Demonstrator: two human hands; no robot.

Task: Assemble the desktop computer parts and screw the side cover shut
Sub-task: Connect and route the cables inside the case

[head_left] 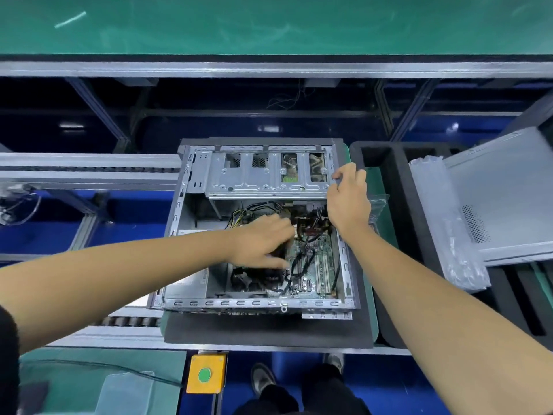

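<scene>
Left hand [263, 241] spread inside the case [191, 205] — right hand [348, 199] grips its edge.

Electronics assembly line, factory floor. Aluminium-profile conveyor frame [89, 170] at nine o'clock, green anti-static mat [269, 22] across twelve o'clock, yellow box with green push-button [206, 373] at six o'clock. Black foam packing tray [389, 235] at three o'clock, an open computer case [260, 226] at centre on a dark pad.

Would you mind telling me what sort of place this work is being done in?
Most likely a factory assembly line for computers. An open desktop case sits on a pad over aluminium conveyor rails, a yellow box with a green push button is mounted at the station's front, and a black foam tray stands alongside.
</scene>
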